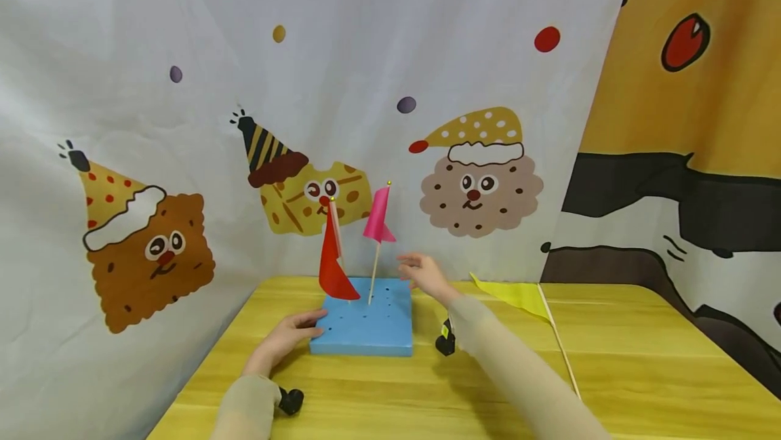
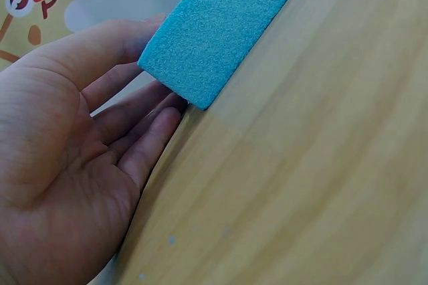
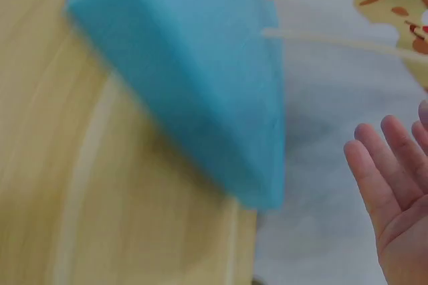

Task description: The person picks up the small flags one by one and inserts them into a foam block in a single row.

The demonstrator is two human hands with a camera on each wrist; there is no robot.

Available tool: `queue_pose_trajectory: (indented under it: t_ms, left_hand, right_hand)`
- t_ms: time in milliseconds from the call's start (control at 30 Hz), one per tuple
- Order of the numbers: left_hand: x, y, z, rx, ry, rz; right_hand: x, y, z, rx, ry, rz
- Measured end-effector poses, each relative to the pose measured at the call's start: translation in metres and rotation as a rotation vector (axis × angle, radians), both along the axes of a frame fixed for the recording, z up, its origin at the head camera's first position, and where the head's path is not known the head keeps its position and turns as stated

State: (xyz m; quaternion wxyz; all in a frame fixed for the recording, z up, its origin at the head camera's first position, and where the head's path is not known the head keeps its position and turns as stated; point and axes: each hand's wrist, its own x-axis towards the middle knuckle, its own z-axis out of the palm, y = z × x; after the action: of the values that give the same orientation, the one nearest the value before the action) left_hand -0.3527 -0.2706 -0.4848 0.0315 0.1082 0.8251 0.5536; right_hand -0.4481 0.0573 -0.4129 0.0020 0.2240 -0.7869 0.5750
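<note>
My left grip (image 1: 287, 338) rests against the near left corner of the blue block (image 1: 366, 333), fingers loosely curved along its edge and side; I read that as steadying it, with no real pinch. My right grip (image 1: 425, 276) is spread and holds nothing. It hangs near the far right corner of the block, apart from it and from both sticks, as the right wrist view bears out.

The block sits flat on the desk (image 1: 366, 399). Two flags stand in its top: the red flag (image 1: 334, 270), its stick tilted to the left, and the pink flag (image 1: 377, 217), tilted a little to the right. Whether the red cloth's low tip touches the block I cannot tell. Several small holes (image 1: 365, 316) show around them, unfilled. The yellow flag (image 1: 515, 294) lies on the desk to the right, well apart from the block, cloth away from me and stick running back towards me.

I judge the step in hand to be setting flags upright, two planted and the yellow one not. The next move would call for my right grip to pinch the yellow flag's stick while my left keeps the block from sliding.
</note>
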Motion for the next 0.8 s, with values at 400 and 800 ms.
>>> queue_pose_trajectory:
  t_ms: [400, 800]
  left_hand:
    - [0.001, 0.000, 0.001, 0.011, -0.010, 0.011]
    - [-0.003, -0.001, 0.003, 0.021, 0.002, -0.030]
  right_hand:
    - [-0.001, -0.054, 0.014, 0.017, 0.092, 0.030]
    - [0.008, -0.056, 0.019, 0.134, 0.172, 0.086]
